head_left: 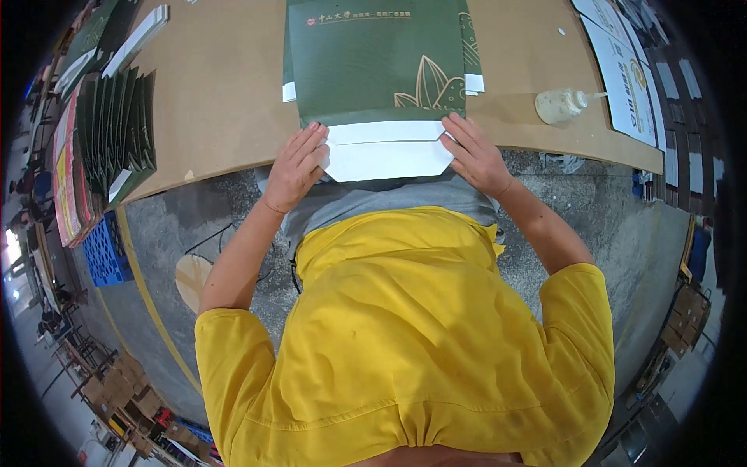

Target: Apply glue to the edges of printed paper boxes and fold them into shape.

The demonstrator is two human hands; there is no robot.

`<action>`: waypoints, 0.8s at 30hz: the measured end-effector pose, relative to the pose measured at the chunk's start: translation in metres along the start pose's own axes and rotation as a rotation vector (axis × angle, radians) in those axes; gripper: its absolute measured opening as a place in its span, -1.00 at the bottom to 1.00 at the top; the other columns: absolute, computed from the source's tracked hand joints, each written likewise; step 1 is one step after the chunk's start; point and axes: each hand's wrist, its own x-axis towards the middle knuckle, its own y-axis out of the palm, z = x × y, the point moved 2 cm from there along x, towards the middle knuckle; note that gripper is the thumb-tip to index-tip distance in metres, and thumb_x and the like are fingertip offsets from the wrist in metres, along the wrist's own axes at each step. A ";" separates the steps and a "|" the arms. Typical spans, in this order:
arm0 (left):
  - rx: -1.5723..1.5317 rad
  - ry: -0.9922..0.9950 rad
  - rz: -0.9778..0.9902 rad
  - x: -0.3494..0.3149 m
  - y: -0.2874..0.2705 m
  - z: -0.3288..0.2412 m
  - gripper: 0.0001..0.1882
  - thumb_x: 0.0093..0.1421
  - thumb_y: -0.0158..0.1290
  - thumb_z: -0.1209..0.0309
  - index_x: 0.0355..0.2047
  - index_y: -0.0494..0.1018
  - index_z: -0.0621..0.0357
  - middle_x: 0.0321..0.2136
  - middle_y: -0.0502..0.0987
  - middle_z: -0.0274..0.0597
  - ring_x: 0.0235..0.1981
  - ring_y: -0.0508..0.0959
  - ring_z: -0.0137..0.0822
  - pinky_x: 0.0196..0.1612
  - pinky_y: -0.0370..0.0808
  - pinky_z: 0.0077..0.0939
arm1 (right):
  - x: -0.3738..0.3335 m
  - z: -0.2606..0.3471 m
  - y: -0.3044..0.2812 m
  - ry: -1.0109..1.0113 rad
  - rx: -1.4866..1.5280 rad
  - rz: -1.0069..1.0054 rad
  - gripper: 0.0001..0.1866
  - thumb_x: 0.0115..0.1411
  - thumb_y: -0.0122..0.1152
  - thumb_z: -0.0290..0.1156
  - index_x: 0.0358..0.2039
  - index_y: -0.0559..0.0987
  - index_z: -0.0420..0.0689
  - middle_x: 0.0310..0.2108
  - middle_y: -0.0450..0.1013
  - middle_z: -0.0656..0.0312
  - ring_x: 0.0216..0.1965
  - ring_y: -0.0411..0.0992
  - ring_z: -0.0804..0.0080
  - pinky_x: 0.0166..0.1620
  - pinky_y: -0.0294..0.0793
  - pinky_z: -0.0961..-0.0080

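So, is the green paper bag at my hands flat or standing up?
Flat: the green paper bag lies with its printed face up over the table, its white end toward you.

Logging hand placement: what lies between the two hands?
Head view: the white flap of the green paper piece lies between left hand and right hand.

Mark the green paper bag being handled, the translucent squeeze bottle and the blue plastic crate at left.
Green paper bag (373, 74), head view: middle of its green face.
Translucent squeeze bottle (556, 107), head view: its body.
Blue plastic crate (107, 255), head view: its visible side.
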 end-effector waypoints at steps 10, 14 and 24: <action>-0.030 -0.012 -0.021 0.002 0.000 -0.004 -0.56 -0.12 0.17 0.62 -0.15 0.42 0.22 0.11 0.36 -0.03 0.20 0.30 -0.03 0.19 0.27 -0.12 | 0.001 0.011 -0.004 0.063 -0.211 -0.105 -0.56 0.01 0.21 -0.46 -0.03 0.49 -0.22 0.14 0.31 0.09 0.14 0.28 0.14 0.19 0.20 0.17; 0.006 -0.054 0.025 0.011 0.000 -0.008 -0.55 -0.12 0.16 0.64 -0.15 0.39 0.23 0.11 0.35 0.00 0.20 0.29 -0.01 0.19 0.27 -0.10 | 0.002 0.007 -0.004 0.080 -0.288 -0.127 -0.56 -0.01 0.20 -0.52 -0.04 0.49 -0.22 0.10 0.35 0.09 0.15 0.29 0.18 0.18 0.22 0.19; -0.088 -0.045 -0.008 0.018 -0.001 -0.001 -0.67 -0.07 0.17 0.62 -0.24 0.41 0.25 0.07 0.40 0.01 0.17 0.33 0.00 0.16 0.30 -0.10 | 0.000 0.005 -0.004 0.128 -0.114 -0.207 -0.71 0.01 0.22 -0.56 -0.18 0.54 -0.22 0.04 0.40 0.09 0.13 0.32 0.15 0.07 0.31 0.23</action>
